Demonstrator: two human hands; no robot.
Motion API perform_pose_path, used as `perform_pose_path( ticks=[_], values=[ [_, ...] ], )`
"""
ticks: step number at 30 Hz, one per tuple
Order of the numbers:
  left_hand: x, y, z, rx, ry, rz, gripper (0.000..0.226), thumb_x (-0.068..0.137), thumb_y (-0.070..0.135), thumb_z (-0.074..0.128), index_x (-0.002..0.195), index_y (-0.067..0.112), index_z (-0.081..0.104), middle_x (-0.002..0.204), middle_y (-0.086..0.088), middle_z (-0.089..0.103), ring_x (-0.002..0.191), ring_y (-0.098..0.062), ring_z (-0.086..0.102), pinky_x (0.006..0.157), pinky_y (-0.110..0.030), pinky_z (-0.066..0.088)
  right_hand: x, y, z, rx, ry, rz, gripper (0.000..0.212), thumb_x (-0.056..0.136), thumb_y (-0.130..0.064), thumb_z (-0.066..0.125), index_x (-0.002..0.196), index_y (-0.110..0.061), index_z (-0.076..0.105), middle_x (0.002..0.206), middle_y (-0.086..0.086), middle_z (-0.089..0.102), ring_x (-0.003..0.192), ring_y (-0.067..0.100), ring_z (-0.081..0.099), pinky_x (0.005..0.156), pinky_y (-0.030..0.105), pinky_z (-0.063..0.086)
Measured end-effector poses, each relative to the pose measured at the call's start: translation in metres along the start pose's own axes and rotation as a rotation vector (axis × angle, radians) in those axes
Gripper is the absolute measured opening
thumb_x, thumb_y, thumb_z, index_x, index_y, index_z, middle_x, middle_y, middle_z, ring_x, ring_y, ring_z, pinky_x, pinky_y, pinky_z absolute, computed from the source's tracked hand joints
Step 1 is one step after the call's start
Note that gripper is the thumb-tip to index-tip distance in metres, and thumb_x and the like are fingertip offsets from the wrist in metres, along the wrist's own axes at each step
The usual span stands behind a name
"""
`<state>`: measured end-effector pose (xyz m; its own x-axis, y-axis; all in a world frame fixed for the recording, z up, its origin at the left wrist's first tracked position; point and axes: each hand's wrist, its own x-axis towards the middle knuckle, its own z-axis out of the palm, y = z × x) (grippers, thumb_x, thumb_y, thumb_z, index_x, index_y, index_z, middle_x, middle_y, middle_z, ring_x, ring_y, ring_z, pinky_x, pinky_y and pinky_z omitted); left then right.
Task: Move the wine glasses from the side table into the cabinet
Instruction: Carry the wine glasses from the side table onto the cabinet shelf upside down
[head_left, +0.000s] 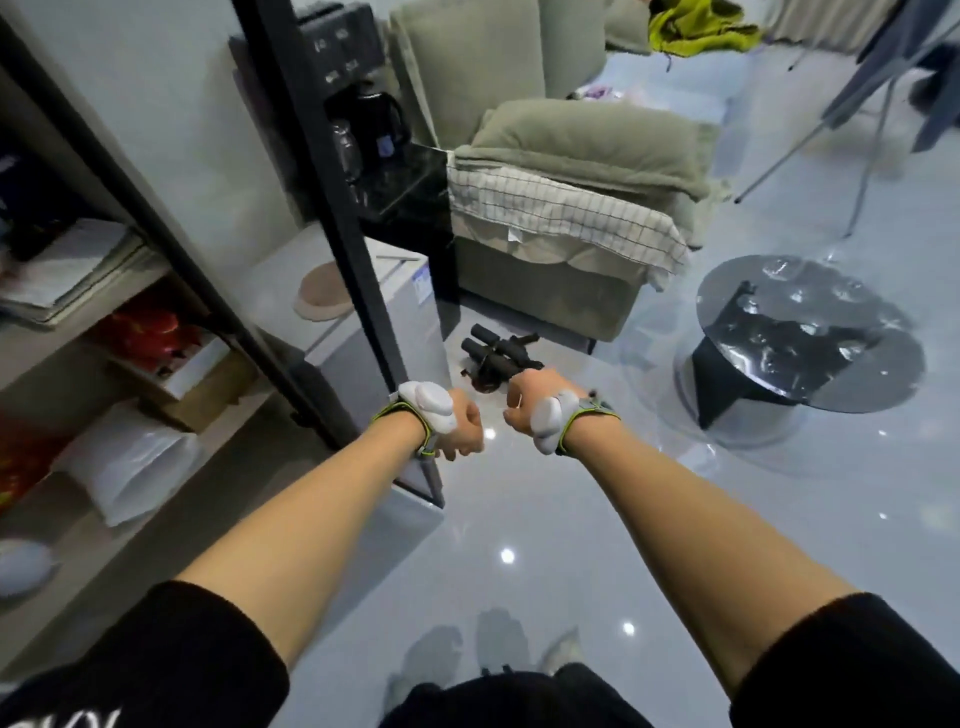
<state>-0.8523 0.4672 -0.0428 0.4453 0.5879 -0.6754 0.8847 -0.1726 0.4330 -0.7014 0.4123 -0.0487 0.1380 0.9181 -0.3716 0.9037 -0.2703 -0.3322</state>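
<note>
A: Black sleeves nearest the lens, both forearms stretched forward over the glossy grey tiled floor. Left hand is clenched into a fist, nothing in it. Right hand likewise curled tight on nothing. Each wears a white padded tracker on a green-edged wrist strap.

B: Glasses?

A: Clear wine glasses stand on the round dark glass-topped side table, right of the hands and well apart from them. They read as pale transparent bowls and rims against the dark top (blurry, count not certain).

B: Orientation?

A: Seen almost from above. They look upright, long axis vertical, but I cannot tell rim-up from rim-down at this blur.

B: Cabinet?

A: Open grey shelving cabinet with black frame on the left, holding papers and red packets. Its black door edge stands just left of the left hand. Grey-green sofa sits behind.
</note>
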Motion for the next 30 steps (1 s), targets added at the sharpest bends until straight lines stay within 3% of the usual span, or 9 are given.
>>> perform_pose_path(
  ticks=[2,6,11,17,21,25,30],
  values=[
    [0.018,0.047,0.018,0.027,-0.045,0.027,0.021,0.076,0.023,0.064,0.09,0.009,0.07,0.09,-0.016,0.073,0.068,-0.025,0.062,0.064,-0.036,0.056,-0.004,0.055,-0.01,0.017,0.027,0.065,0.02,0.078,-0.023,0.058,0.091,-0.01,0.066,0.086,0.011,0.067,0.075,0.031,0.064,0.063,0.032,0.054],
    [0.043,0.132,0.044,0.134,-0.084,0.09,0.019,0.084,0.02,0.06,0.096,0.008,0.068,0.076,-0.008,0.066,0.06,-0.019,0.053,0.05,-0.022,0.043,-0.02,0.143,-0.029,0.012,0.068,0.155,0.022,0.075,-0.022,0.058,0.089,-0.009,0.069,0.09,0.014,0.071,0.081,0.032,0.068,0.07,0.037,0.058],
    [0.08,0.23,0.07,0.262,-0.138,0.229,0.022,0.075,0.026,0.062,0.088,0.011,0.07,0.084,-0.012,0.074,0.063,-0.025,0.057,0.053,-0.027,0.045,-0.051,0.24,-0.056,0.109,0.123,0.32,0.023,0.08,-0.019,0.057,0.097,-0.006,0.068,0.095,0.017,0.07,0.09,0.035,0.068,0.074,0.041,0.057],
    [0.148,0.331,0.094,0.397,-0.189,0.369,0.021,0.065,0.033,0.062,0.079,0.02,0.07,0.082,-0.007,0.075,0.074,-0.028,0.07,0.071,-0.043,0.06,-0.063,0.338,-0.083,0.198,0.209,0.496,0.02,0.072,-0.022,0.056,0.086,-0.012,0.065,0.087,0.011,0.068,0.075,0.03,0.066,0.066,0.036,0.057],
    [0.197,0.392,0.106,0.41,-0.225,0.43,0.016,0.065,0.028,0.061,0.074,0.019,0.069,0.084,-0.012,0.075,0.062,-0.024,0.06,0.06,-0.034,0.054,-0.052,0.397,-0.105,0.241,0.246,0.598,0.017,0.07,-0.017,0.055,0.08,-0.007,0.064,0.076,0.009,0.062,0.067,0.036,0.054,0.061,0.032,0.051],
    [0.237,0.45,0.108,0.384,-0.27,0.474,0.015,0.064,0.026,0.059,0.073,0.018,0.068,0.086,-0.016,0.074,0.06,-0.025,0.056,0.057,-0.034,0.048,-0.036,0.451,-0.134,0.296,0.27,0.648,0.023,0.076,-0.016,0.056,0.09,-0.003,0.069,0.097,0.017,0.07,0.095,0.034,0.067,0.077,0.043,0.059],
    [0.29,0.521,0.103,0.451,-0.281,0.543,0.017,0.064,0.028,0.058,0.075,0.019,0.068,0.08,-0.005,0.076,0.068,-0.029,0.07,0.065,-0.037,0.059,-0.015,0.515,-0.157,0.369,0.313,0.75,0.02,0.078,-0.016,0.056,0.09,-0.003,0.067,0.096,0.018,0.07,0.094,0.037,0.066,0.076,0.04,0.056]
  ],
)
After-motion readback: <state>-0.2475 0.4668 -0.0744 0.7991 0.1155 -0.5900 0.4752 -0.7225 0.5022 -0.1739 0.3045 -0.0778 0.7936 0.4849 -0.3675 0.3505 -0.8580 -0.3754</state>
